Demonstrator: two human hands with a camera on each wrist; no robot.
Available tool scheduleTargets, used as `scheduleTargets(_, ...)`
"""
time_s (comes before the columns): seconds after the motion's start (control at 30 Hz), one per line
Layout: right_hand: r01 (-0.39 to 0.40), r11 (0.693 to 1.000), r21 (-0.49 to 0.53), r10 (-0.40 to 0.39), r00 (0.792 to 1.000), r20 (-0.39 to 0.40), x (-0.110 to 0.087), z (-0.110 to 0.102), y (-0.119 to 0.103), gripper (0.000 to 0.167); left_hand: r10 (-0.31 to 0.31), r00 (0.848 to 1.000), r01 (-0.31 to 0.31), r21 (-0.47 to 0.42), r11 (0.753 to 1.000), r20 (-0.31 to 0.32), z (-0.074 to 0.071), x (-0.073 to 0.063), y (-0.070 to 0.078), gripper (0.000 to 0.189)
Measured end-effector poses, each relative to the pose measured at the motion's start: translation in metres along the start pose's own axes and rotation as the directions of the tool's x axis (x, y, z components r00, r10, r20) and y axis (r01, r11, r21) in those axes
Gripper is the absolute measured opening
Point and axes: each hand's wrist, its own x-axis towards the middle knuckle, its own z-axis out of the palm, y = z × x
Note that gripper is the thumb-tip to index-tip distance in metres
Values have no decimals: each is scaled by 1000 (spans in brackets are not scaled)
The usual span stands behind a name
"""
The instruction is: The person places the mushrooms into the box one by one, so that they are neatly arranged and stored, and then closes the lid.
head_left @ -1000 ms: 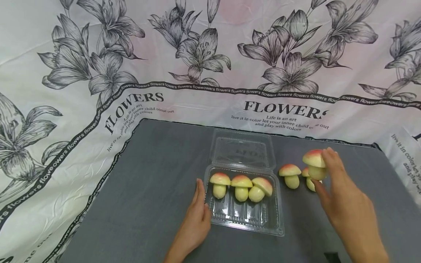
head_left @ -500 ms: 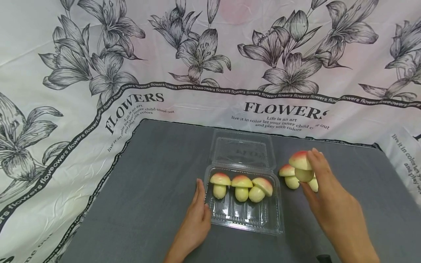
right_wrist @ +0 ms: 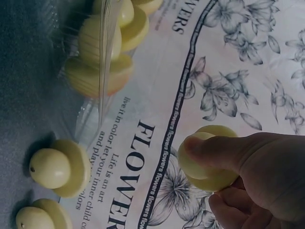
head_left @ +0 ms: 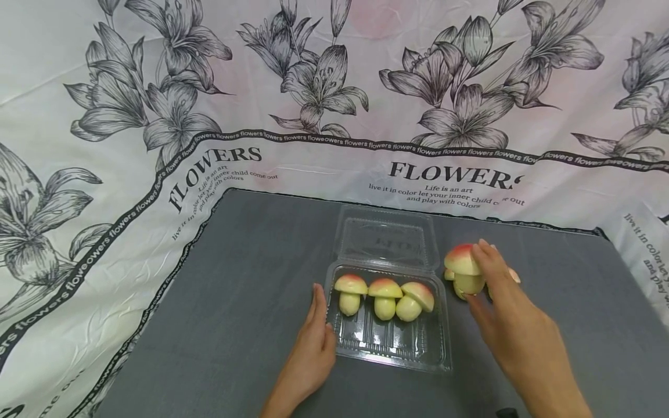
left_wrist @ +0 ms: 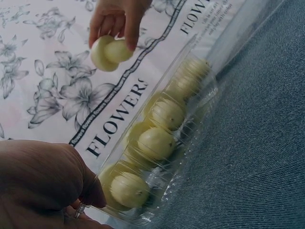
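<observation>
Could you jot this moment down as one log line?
left hand: holding box at left side; right hand: pinching mushroom above table; box: lid open, three mushrooms inside; table: two mushrooms beside box

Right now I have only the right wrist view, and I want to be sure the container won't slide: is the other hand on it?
Observer: Yes, the left hand is holding the left side of the clear container.
Operator: My picture cuts off what's inside. How many are in there?
Observer: The head view shows three mushrooms, set in one row.
Operator: The piece in the right hand looks plain pale yellow-green to me. Any red on it?
Observer: Yes, from the head view the held mushroom has red on top of its cap.
</observation>
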Motion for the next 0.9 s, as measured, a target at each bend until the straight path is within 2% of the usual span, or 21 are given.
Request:
scheduleTargets(0.17, 22, 1000, 7, -22, 1000, -1, 0, 2, -2, 63, -2, 1000, 2, 5, 1000, -2, 0, 0, 0, 75)
scheduleTargets(0.37, 30, 999, 22, -30, 999, -25, 0, 6, -7, 71, -7, 1000, 7, 12, 1000, -3, 0, 0, 0, 74)
scheduleTargets(0.9, 62, 996, 63, -63, 998, 18, -1, 14, -16, 71, -12, 1000, 12, 1, 1000, 2, 1, 0, 0, 73)
